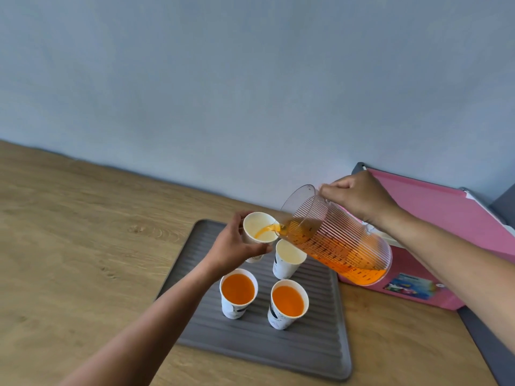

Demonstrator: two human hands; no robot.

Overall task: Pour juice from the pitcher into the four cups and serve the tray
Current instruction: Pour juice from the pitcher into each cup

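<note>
My right hand [359,199] grips the handle of a clear ribbed pitcher [334,238], tilted left with orange juice streaming from its spout. The juice falls into a white paper cup [260,228] that my left hand [231,249] holds tilted just above the far left of the grey ridged tray [306,349]. A little juice lies in that cup. Beside it on the tray stands an empty white cup [288,259]. Two cups full of orange juice stand nearer me, one at left [238,292] and one at right [287,303].
A pink box [446,227] sits behind the pitcher at the right, against the pale blue wall. The tray rests on a wooden table [83,240]. A dark grey edge [485,344] runs along the table's right side.
</note>
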